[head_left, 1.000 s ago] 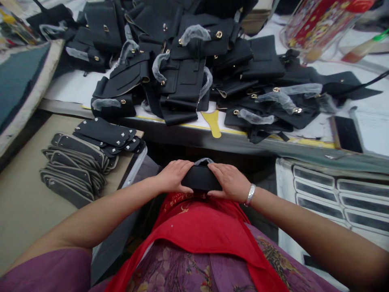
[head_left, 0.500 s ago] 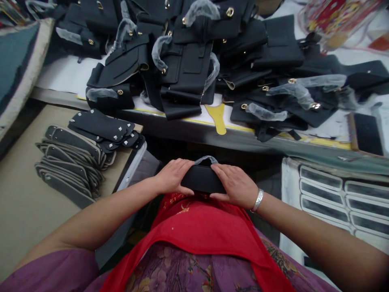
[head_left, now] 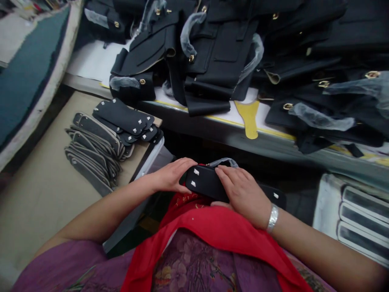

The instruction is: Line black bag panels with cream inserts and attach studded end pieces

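Left hand (head_left: pixel 174 175) at centre frame, grasping left end of a black panel with white tabs (head_left: pixel 208 183): fingers along upper edge, thumb at lower edge. Right hand (head_left: pixel 244 190), just right of centre, also grasping the panel, fingers laid over its face, thumb near the lower edge; how firm, cannot tell. Panel is held at mid-frame, right above the red apron (head_left: pixel 212 227), two white tabs showing by the left thumb. Clear-wrapped handle (head_left: pixel 226 162) arches just above panel's upper edge. Dark end with one white tab (head_left: pixel 275 195) pokes out right of the right hand; can't tell if same panel. Silver bracelet (head_left: pixel 272 219) on right wrist.

Left of frame: stack of grey-edged panels (head_left: pixel 91 150) on beige board (head_left: pixel 33 170), with black tabbed panels (head_left: pixel 121 115) overlapping beside it, toward upper right. Top of frame: heap of black bag pieces (head_left: pixel 225 56) on worktable, gold-coloured hardware, several wrapped handles. Yellow template-like piece (head_left: pixel 248 121) at table edge, upper right of centre. Lower right: white sheet (head_left: pixel 323 202) bearing dark rounded strips (head_left: pixel 361 221). Teal padded surface (head_left: pixel 33 69), pale rim, upper left.
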### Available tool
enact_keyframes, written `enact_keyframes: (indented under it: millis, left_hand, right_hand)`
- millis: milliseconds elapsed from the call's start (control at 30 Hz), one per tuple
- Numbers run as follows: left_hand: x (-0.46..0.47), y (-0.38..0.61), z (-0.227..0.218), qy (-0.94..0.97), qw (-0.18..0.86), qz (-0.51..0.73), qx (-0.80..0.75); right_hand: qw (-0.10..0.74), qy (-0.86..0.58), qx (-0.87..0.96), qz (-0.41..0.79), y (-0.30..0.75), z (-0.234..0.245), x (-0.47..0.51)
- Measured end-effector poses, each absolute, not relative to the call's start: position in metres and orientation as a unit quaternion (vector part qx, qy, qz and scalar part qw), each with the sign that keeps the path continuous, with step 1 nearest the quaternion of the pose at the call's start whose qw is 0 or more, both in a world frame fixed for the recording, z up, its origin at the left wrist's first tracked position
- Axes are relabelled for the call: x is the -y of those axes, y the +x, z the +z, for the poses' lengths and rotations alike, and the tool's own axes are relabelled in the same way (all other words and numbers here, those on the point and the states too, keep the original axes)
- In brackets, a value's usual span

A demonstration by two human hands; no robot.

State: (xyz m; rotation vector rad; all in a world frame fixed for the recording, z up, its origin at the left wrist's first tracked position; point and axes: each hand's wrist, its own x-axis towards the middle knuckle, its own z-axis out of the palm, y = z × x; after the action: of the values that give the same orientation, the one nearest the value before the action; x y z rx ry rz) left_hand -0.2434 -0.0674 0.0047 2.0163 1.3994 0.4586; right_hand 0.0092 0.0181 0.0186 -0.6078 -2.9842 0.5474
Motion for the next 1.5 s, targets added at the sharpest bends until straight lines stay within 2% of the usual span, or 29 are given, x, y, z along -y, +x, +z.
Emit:
enact_keyframes:
  millis: [167,367,533,700,967,1267,1500]
  left_hand:
    - [0.065,-0.245,0.002,0.751,0.33,0.198,-0.537]
    - [0.066,-0.247,0.001,0.733,0.363,0.218,-0.533]
    - [0.071,-0.25,0.004,0.67,0.457,0.227,-0.539]
    - [0.076,-0.244,-0.003,0.55,0.543,0.305,-0.556]
    - [0.074,-0.23,-0.015,0.451,0.564,0.383,-0.576]
    - [0.067,-0.229,-0.012,0.471,0.531,0.373,-0.597]
    - [0.066,-0.227,-0.006,0.445,0.557,0.335,-0.616]
  right_hand:
    - [0.032,-0.221,0.953,0.204,-0.034,0.012,-0.007]
    - [0.04,-0.242,0.948,0.203,-0.037,0.011,-0.003]
    - [0.032,-0.239,0.95,0.2,-0.037,0.012,-0.001]
    - [0.019,-0.245,0.949,0.198,-0.038,0.013,0.001]
    - [0.014,-0.256,0.945,0.202,-0.037,0.013,0.003]
    - [-0.005,-0.267,0.945,0.191,-0.043,0.014,0.004]
    - [0.0,-0.273,0.939,0.209,-0.04,0.017,0.009]
